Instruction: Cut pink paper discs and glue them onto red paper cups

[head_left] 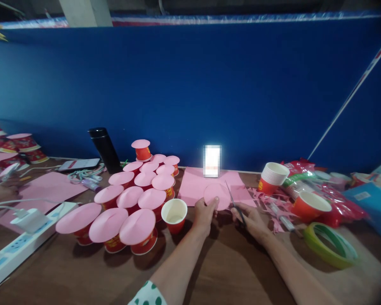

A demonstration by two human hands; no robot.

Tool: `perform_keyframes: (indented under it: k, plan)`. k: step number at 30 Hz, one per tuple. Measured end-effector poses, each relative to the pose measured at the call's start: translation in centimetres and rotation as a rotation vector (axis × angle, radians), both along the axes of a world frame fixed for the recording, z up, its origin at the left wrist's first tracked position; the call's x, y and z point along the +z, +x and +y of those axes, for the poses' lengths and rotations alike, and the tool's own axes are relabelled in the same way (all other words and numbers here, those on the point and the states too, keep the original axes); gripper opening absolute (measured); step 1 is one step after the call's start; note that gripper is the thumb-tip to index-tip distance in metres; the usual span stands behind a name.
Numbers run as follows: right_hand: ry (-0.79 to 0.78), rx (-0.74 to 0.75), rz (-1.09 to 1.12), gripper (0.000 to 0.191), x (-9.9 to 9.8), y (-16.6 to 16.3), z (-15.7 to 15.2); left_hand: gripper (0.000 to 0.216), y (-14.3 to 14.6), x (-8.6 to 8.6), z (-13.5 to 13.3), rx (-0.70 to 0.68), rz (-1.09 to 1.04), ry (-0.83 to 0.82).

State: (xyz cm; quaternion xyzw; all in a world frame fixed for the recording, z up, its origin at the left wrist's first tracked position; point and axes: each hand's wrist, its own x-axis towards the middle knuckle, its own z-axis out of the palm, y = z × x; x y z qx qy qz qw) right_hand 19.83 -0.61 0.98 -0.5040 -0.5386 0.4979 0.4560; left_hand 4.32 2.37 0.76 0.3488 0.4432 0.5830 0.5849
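My left hand (205,215) pinches the lower edge of a pink paper disc (216,195), thumb on top. In my right hand (251,221) is a pair of scissors (239,212), its blades pointing up and leftward beside the disc's right edge. Behind the disc lies a larger pink paper sheet (190,186). Left of my left hand stands an upright, uncovered red paper cup (175,215). Farther left, several upside-down red cups (145,243) carry pink paper discs (137,226) on top. Pink paper scraps (274,205) lie right of my right hand.
A bright blurred-out screen (212,161) stands at the back. At right are stacked cups (273,178), a single cup (311,205), a red plastic bag (343,205) and green tape (330,248). At left are a black bottle (104,150), a power strip (28,243) and another person's hand.
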Motion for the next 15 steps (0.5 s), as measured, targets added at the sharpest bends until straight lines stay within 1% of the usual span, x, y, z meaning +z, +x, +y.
perform_keyframes:
  k: [5,11,15]
  plan:
    - [0.001,-0.013,-0.018,0.049,0.21,-0.05,0.04,0.040,0.13,-0.20,0.14,-0.001,0.007,0.000]
    - [-0.003,-0.013,-0.027,0.052,0.86,-0.32,-0.16,0.035,0.03,0.34,-0.10,0.015,0.028,-0.026]
    - [0.000,-0.002,-0.024,0.051,0.92,-0.32,-0.20,0.033,-0.05,0.43,-0.16,0.018,0.035,-0.033]
